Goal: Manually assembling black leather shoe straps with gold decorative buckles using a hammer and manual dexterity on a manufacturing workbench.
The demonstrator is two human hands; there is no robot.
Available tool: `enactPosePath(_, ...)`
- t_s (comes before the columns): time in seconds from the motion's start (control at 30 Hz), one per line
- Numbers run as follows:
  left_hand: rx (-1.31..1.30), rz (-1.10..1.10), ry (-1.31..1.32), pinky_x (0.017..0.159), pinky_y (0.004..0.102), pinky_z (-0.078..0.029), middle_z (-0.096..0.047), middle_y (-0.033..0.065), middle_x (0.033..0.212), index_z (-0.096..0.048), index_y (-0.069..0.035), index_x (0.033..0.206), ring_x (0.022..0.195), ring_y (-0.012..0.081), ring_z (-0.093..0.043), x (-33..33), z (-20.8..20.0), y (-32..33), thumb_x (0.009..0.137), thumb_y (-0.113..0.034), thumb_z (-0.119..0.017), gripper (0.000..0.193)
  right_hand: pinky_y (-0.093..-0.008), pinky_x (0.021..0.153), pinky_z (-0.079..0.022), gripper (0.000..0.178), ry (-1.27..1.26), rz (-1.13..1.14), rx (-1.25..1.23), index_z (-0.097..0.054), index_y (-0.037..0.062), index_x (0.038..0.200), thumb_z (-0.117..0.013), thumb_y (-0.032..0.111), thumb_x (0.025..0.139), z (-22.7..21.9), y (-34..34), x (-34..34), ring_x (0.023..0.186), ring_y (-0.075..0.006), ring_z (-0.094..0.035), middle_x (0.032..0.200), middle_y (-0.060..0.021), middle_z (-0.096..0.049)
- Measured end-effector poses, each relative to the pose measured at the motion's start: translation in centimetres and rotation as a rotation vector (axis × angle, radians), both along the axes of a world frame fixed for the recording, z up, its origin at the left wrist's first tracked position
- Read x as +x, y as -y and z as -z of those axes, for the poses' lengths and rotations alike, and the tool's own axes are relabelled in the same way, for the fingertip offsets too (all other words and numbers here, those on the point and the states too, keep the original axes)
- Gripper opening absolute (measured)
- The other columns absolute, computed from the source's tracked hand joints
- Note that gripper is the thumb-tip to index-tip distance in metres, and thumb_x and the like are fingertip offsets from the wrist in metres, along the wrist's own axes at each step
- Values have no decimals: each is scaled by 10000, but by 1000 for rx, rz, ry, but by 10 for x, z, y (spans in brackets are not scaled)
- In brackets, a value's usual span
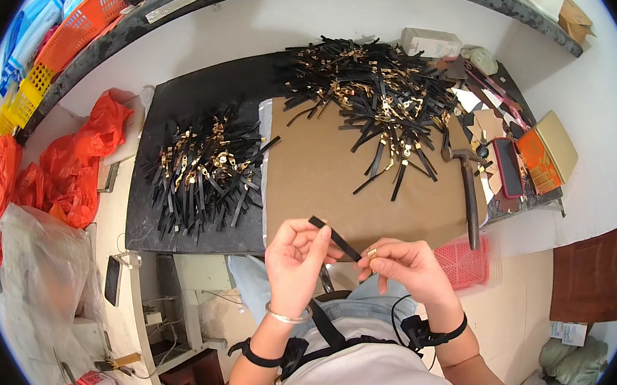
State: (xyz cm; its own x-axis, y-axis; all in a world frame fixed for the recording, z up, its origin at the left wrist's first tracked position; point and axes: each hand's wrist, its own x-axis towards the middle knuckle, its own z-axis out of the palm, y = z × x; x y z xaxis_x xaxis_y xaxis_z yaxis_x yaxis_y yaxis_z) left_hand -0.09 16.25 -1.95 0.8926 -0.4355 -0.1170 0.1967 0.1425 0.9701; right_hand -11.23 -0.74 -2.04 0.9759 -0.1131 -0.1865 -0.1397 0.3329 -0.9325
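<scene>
Head view, two hands (290, 264) (406, 263), one black strap (338, 242)

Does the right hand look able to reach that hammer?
Probably yes: the hammer lies near the right edge of the brown mat, nothing visibly between, though the right hand is pinching a gold fitting.

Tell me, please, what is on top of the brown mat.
On the brown mat lie part of the larger strap pile, toward the far side, and a hammer along the right edge. The surface beneath the pile is covered and cannot be seen.
</scene>
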Motion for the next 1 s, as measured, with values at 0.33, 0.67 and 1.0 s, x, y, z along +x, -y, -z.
enactPosePath(0.33, -87, 51, -118, 762, 273, -588, -748, 125, 972, -719, 45, 1066, 853, 167, -729, -19, 4, -22, 984, -112, -666, 184, -289, 596, -605, 120, 48, 65, -63, -737, -60, 1005, -676, -28, 907, -7, -13, 3, 855, -249, -741, 974, -178, -720)
enactPosePath(0.67, -263, 181, -214, 903, 308, -496, -508, 51, 1144, -478, -25, 1199, 1008, 159, -614, -5, 15, -30, 1080, -132, -456, 162, -270, 580, -540, 166, 245, 151, -611, -766, 4, 976, -771, -37, 816, -10, -24, 24, 685, -161, -684, 848, -99, -715)
enactPosePath(1.0, 112, 181, 253, 763, 238, -505, -636, 80, 1041, -702, -24, 1223, 872, 131, -617, 11, 8, -34, 1002, -32, -583, 251, -314, 576, -520, 236, 361, 117, -1080, -754, 63, 982, -810, 38, 755, -13, -33, 37, 682, -217, -645, 822, -57, -660)
